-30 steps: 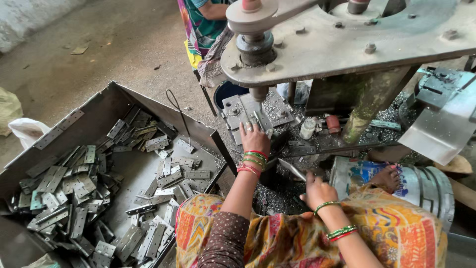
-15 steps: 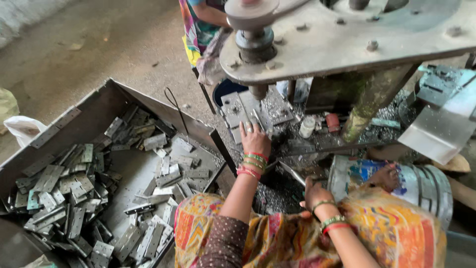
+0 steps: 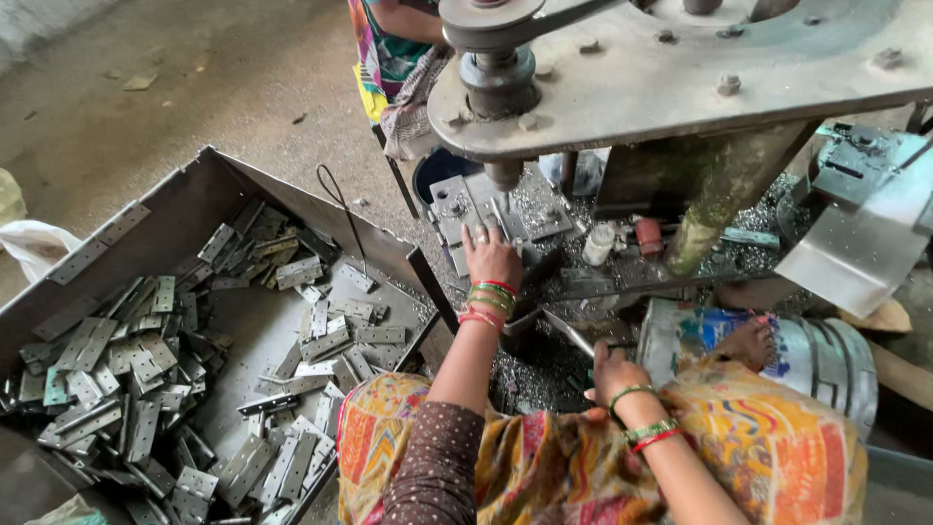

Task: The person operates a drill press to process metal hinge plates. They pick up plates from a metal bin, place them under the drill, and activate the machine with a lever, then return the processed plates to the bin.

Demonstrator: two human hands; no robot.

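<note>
The left hand (image 3: 491,255) lies palm down on the press bed (image 3: 544,219), fingers pressed together over a flat grey metal piece (image 3: 465,206) that sits right under the punch (image 3: 504,175) of the heavy press (image 3: 680,78). The right hand (image 3: 614,371) is low by the knee, closed around a thin metal rod (image 3: 569,333). Metal shavings (image 3: 530,365) cover the floor between the two hands. To the left, a big open metal tray (image 3: 185,209) holds a heap of grey hinge plates (image 3: 146,360), thickest toward its near left corner. Another person's bright clothing (image 3: 384,53) shows behind the press.
</note>
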